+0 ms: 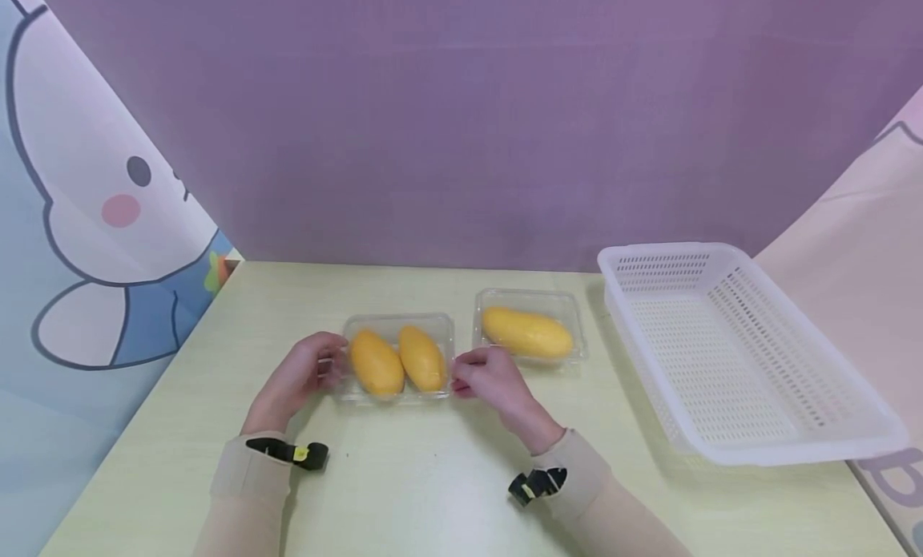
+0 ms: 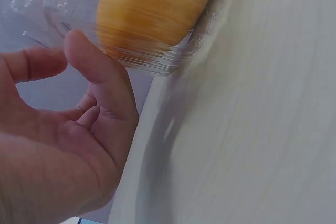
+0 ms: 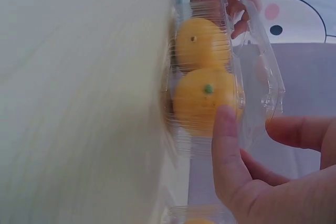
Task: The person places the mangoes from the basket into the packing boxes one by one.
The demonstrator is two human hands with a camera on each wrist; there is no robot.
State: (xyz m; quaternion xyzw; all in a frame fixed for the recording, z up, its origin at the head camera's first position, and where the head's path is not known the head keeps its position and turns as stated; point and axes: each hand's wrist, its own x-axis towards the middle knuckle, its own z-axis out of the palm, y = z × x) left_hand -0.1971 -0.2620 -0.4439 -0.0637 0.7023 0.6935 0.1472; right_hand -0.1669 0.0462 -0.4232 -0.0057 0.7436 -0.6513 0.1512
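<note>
A clear plastic clamshell box (image 1: 397, 323) lies on the table with two yellow mangoes, a left mango (image 1: 376, 363) and a right mango (image 1: 422, 359), inside. My left hand (image 1: 312, 373) is at its left side, thumb and finger pinching the rim. At its right side my right hand (image 1: 497, 383) holds the edge, the thumb (image 3: 227, 127) against the base and a finger at the lid (image 3: 262, 72). In the right wrist view a gap shows between lid and base. A second clear box (image 1: 530, 296) with one mango (image 1: 526, 332) lies behind my right hand.
A white perforated plastic basket (image 1: 721, 457) stands on the right of the pale table (image 1: 404, 493). A purple panel (image 1: 461, 140) rises behind the table. Cartoon-printed sheets stand on both sides, such as the left sheet (image 1: 86, 180).
</note>
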